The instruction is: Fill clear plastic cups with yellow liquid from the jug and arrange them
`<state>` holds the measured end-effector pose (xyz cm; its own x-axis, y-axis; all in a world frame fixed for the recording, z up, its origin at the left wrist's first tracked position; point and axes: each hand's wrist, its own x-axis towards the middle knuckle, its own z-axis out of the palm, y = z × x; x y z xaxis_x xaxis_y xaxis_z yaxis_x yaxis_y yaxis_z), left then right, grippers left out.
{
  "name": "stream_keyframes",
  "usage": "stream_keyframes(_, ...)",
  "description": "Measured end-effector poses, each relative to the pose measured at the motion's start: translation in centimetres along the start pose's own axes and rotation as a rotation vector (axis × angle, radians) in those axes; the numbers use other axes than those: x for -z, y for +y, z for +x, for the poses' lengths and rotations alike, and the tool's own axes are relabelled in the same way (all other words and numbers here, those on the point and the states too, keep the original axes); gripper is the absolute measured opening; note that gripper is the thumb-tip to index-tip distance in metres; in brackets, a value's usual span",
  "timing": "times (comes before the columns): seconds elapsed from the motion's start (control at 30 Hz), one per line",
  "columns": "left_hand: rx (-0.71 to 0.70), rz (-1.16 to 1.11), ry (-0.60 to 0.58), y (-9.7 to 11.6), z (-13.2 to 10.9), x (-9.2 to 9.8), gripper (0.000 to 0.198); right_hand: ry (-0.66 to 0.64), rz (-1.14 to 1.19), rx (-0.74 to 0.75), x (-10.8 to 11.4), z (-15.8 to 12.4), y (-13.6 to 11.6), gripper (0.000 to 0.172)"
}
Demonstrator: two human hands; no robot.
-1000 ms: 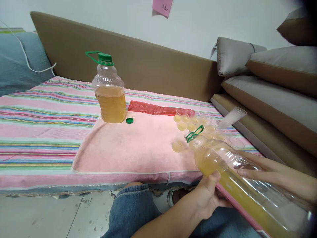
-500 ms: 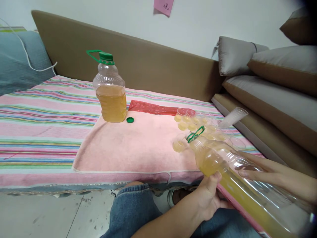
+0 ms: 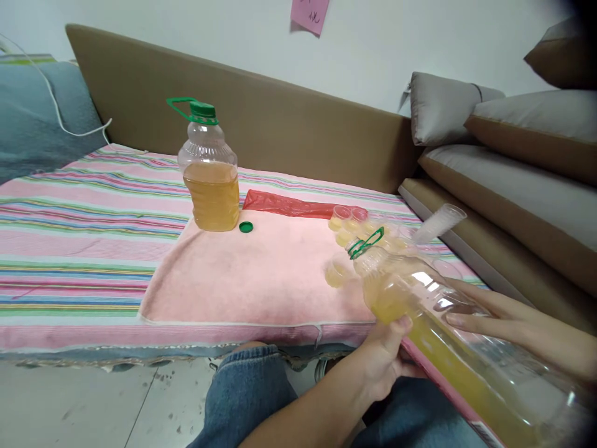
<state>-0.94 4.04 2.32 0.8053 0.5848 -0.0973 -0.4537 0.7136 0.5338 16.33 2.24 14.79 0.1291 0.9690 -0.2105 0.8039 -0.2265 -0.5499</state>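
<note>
Both my hands hold a large clear plastic bottle [image 3: 433, 330] of yellow liquid, tilted low with its open mouth and green handle ring pointing at a small clear cup [image 3: 334, 272] on the pink towel [image 3: 261, 274]. My left hand [image 3: 380, 361] grips the bottle from below near its shoulder. My right hand [image 3: 485, 314] lies along its upper side. Behind the mouth stands a cluster of several small cups [image 3: 359, 227], most holding yellow liquid. A loose green cap [image 3: 245, 227] lies on the towel.
A second capped bottle [image 3: 209, 171], half full of yellow liquid, stands at the towel's back left. A red plastic bag [image 3: 289, 204] lies behind the cups. A stack of empty cups [image 3: 438, 223] leans at right. Sofa cushions [image 3: 508, 155] are piled at right.
The tilted bottle's mouth has risen slightly and moved a little closer to the cluster of cups. My hands keep their hold.
</note>
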Motion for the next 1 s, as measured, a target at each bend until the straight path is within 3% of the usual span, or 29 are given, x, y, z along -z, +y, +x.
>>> stream_keyframes(0.1, -0.033, 0.049, 0.006, 0.7, -0.3, 0.0, 0.094, -0.077, 0.089, 0.031, -0.2, -0.1, -0.4, 0.077)
stream_keyframes(0.3, -0.107, 0.171, 0.036, 2.0, -1.2, 0.6, 0.087, -0.058, 0.247, 0.079, -1.4, -1.1, -2.3, 0.084)
stream_keyframes(0.43, -0.150, 0.264, 0.112, 4.0, -2.9, 0.4, 0.087, 0.037, 0.284, 0.198, -2.9, -1.3, -2.1, 0.078)
stream_keyframes(0.57, -0.234, 0.407, 0.105, 6.7, -4.9, 0.3, 0.094, 0.149, 0.333, 0.363, -5.0, -1.5, -2.1, 0.074)
stream_keyframes(0.7, -0.362, 0.564, 0.063, 9.3, -7.0, 0.9, 0.101, 0.198, 0.424, 0.480, -7.2, -1.3, -3.4, 0.088)
stream_keyframes(0.87, -0.581, 0.793, 0.186, 12.4, -10.0, 2.2, 0.110, 0.114, 0.735, 0.580, -10.9, 0.8, -6.2, 0.109)
stream_keyframes(1.0, -0.751, 0.872, 0.354, 14.4, -12.0, 3.3, 0.108, 0.132, 0.966, 0.702, -14.0, 3.7, -9.7, 0.113)
